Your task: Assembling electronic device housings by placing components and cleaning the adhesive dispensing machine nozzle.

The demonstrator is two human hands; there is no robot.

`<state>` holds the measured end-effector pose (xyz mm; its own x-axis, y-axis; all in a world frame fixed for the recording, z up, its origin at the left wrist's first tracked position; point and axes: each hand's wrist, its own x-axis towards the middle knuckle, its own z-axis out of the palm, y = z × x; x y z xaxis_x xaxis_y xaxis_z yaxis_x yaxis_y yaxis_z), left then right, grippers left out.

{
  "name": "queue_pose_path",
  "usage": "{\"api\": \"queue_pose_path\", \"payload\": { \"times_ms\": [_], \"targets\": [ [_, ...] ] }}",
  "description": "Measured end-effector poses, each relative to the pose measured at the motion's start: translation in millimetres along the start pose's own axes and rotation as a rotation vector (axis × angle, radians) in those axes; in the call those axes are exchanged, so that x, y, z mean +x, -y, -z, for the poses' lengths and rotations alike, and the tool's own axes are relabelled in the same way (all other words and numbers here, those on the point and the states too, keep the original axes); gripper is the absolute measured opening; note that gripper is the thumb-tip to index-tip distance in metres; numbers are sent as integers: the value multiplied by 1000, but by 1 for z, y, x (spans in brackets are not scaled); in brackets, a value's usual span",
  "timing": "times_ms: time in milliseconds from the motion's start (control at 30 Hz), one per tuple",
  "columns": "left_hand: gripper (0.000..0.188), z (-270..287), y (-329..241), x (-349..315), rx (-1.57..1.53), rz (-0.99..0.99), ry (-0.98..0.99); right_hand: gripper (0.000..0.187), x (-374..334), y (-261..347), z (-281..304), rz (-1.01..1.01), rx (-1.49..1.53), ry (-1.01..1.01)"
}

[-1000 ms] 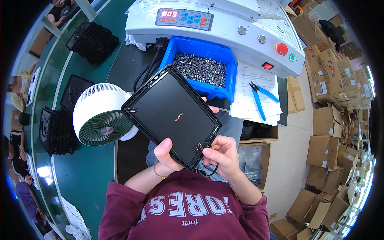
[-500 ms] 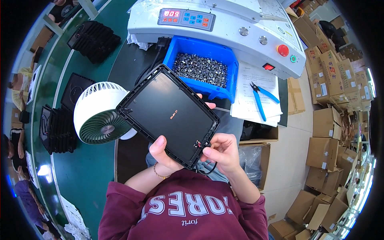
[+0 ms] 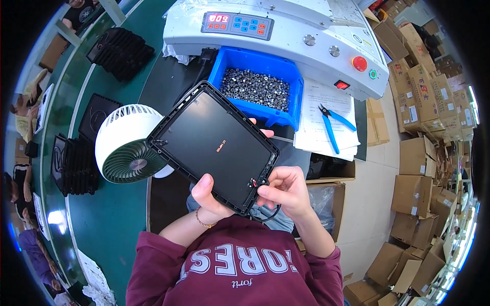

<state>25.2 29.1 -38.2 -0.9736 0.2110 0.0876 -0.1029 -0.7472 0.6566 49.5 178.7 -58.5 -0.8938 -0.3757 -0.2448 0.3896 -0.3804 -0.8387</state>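
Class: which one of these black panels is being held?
The panel gripped by the left hand, with the right hand at its lower-right edge; the other panels sit on the green bench.

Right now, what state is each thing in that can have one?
Black casing: rimmed face up, held in left hand.
Right hand: fingers at the casing's corner.
Black cable: bent into a curve.
Blue bin: open, holding nuts.
Cutters: handles apart, lying on papers.
Digital display: lit red.
White fan: running or stopped, cannot tell.

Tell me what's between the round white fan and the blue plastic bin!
In the head view: the flat black rectangular panel, held in the left hand, plus black cable and dark tabletop.
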Motion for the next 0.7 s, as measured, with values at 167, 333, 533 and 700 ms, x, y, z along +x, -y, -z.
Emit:
{"api": "queue_pose_path", "payload": {
  "times_ms": [167,333,533,700],
  "targets": [
    [91,-12,-12,2,55,-9,-37,14,4,11,1,-15,-33,45],
    [94,-12,-48,-8,-198,-177,-19,62,17,32,-1,232,-107,291],
    [102,-15,-122,-74,-35,-600,-172,52,20,16,5,350,31,342],
    [73,35,-154,-168,140,-1182,-743,41,28,-7,0,205,96,522]
  ]
}}
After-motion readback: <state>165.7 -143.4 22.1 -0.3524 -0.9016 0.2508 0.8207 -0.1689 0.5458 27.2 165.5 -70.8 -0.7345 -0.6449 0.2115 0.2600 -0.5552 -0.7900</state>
